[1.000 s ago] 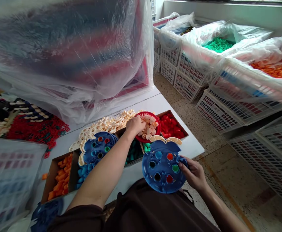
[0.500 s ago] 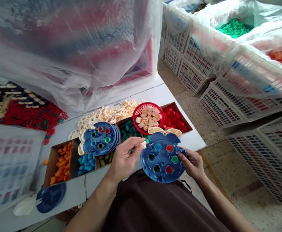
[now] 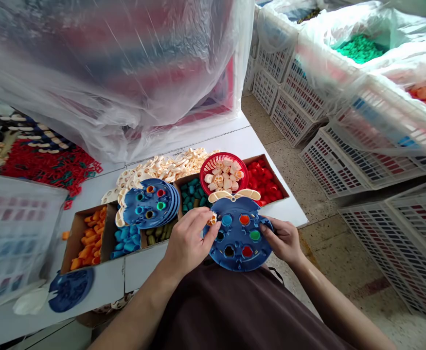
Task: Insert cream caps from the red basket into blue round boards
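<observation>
My right hand (image 3: 284,240) grips the right edge of a round blue plastic disc (image 3: 239,238), thumb on its face. Red, green, light blue and dark pieces fill the disc's holes, and a cream wing-shaped piece (image 3: 234,196) sits at its top. Between the thumb and fingers of my left hand (image 3: 186,243) is a small cream plastic cap (image 3: 212,218), at the disc's upper left edge. Whether the cap touches the disc I cannot tell. To the left, a stack of similar blue discs (image 3: 150,204) rests over the parts box.
A cardboard box (image 3: 105,243) holds orange, blue, olive, teal and red pieces in compartments. On it sits a red basket (image 3: 203,174) of cream caps. Cream parts (image 3: 169,165) lie behind. Another blue disc (image 3: 72,289) lies front left. White crates (image 3: 326,160) stand right.
My left hand has brought the cream cap against or over the disc's left edge. In view, the disc and my right hand have shifted slightly left.
</observation>
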Tool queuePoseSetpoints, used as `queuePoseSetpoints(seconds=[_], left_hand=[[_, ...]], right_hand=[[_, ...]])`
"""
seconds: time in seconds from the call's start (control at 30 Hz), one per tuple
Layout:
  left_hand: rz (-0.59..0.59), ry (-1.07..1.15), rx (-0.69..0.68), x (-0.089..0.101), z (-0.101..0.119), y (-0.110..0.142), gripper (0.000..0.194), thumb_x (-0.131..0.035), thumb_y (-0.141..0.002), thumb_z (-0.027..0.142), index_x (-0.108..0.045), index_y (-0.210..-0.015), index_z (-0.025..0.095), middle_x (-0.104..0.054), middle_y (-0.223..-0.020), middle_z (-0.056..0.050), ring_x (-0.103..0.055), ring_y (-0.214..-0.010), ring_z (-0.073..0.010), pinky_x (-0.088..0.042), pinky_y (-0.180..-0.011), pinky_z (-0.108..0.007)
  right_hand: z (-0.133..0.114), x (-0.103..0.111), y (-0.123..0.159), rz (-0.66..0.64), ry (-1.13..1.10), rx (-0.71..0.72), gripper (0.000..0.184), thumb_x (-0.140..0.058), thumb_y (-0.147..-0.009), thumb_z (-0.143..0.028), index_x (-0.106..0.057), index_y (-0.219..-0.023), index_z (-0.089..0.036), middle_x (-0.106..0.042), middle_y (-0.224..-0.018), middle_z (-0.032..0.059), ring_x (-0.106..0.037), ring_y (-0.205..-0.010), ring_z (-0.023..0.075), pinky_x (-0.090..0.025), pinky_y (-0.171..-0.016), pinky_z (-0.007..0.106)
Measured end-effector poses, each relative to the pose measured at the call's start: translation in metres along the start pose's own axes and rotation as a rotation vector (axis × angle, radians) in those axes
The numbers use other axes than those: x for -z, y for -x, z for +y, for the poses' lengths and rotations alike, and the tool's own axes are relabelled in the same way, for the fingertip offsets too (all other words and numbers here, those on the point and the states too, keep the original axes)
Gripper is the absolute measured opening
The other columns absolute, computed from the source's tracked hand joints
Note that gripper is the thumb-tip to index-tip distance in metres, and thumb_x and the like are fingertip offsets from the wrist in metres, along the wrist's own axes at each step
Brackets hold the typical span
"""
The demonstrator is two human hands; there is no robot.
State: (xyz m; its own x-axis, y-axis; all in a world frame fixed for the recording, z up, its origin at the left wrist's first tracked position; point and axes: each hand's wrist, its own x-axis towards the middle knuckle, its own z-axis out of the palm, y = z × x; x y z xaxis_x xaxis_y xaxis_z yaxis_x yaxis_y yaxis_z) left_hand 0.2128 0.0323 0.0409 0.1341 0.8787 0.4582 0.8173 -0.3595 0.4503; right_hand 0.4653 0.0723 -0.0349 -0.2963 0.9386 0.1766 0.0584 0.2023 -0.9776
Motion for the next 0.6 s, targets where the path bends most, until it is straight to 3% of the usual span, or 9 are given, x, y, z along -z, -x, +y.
queuePoseSetpoints(seconds=[0.07, 0.13, 0.27, 0.37, 0.47, 0.6], left_hand=[[-0.006, 0.016, 0.02, -0.001, 0.0, 0.001, 0.011, -0.07, -0.091, 0.017, -0.065, -0.101, 0.016, -0.073, -0.097, -0.01, -0.072, -0.094, -0.0221, -0.058, -0.085, -0.031], [-0.044, 0.085, 0.129, -0.001, -0.002, 0.003, 0.009, -0.07, -0.092, 0.021, -0.066, -0.099, 0.017, -0.072, -0.097, -0.008, -0.071, -0.091, -0.0208, -0.057, -0.083, -0.031], [-0.127, 0.505, 0.587, -0.004, -0.011, 0.002, 0.024, -0.075, -0.089, 0.036, -0.065, -0.104, 0.02, -0.07, -0.099, -0.005, -0.068, -0.088, -0.0182, -0.056, -0.081, -0.03], [-0.312, 0.936, 0.831, -0.006, -0.02, -0.001, 0.046, -0.082, -0.082, 0.04, -0.065, -0.119, 0.019, -0.072, -0.099, -0.005, -0.069, -0.09, -0.0195, -0.057, -0.08, -0.031], [-0.47, 1.149, 0.837, -0.005, -0.029, -0.003, 0.045, -0.082, -0.082, 0.037, -0.07, -0.121, 0.017, -0.075, -0.103, -0.006, -0.07, -0.093, -0.0197, -0.056, -0.085, -0.03], [-0.427, 1.235, 0.8, 0.0, -0.033, -0.003, 0.038, -0.08, -0.085, 0.031, -0.075, -0.121, 0.019, -0.077, -0.106, -0.007, -0.07, -0.096, -0.0202, -0.056, -0.086, -0.029]], right_hand=[[-0.002, 0.001, -0.001, -0.01, -0.007, 0.014, 0.023, -0.064, -0.095, -0.025, -0.08, -0.111, -0.024, -0.067, -0.066, -0.0023, -0.057, -0.054, 0.0121, -0.048, -0.051, 0.019], [-0.003, 0.001, -0.001, -0.019, -0.018, 0.026, 0.024, -0.063, -0.096, -0.024, -0.079, -0.113, -0.024, -0.066, -0.067, -0.0023, -0.057, -0.055, 0.0124, -0.048, -0.052, 0.019], [-0.006, -0.001, -0.002, -0.027, -0.043, 0.048, 0.026, -0.061, -0.095, -0.022, -0.078, -0.115, -0.026, -0.066, -0.068, -0.003, -0.059, -0.057, 0.0125, -0.049, -0.053, 0.019], [-0.007, -0.004, -0.003, -0.026, -0.066, 0.058, 0.026, -0.062, -0.094, -0.021, -0.078, -0.114, -0.026, -0.069, -0.071, -0.0025, -0.063, -0.06, 0.0135, -0.051, -0.056, 0.02], [-0.007, -0.008, -0.003, 0.002, -0.093, 0.061, 0.025, -0.063, -0.092, -0.022, -0.078, -0.113, -0.024, -0.074, -0.077, -0.0009, -0.066, -0.063, 0.015, -0.053, -0.058, 0.021], [-0.006, -0.011, 0.001, 0.06, -0.123, 0.041, 0.023, -0.065, -0.092, -0.025, -0.076, -0.112, -0.023, -0.075, -0.078, 0.0001, -0.065, -0.061, 0.0146, -0.051, -0.055, 0.021]])
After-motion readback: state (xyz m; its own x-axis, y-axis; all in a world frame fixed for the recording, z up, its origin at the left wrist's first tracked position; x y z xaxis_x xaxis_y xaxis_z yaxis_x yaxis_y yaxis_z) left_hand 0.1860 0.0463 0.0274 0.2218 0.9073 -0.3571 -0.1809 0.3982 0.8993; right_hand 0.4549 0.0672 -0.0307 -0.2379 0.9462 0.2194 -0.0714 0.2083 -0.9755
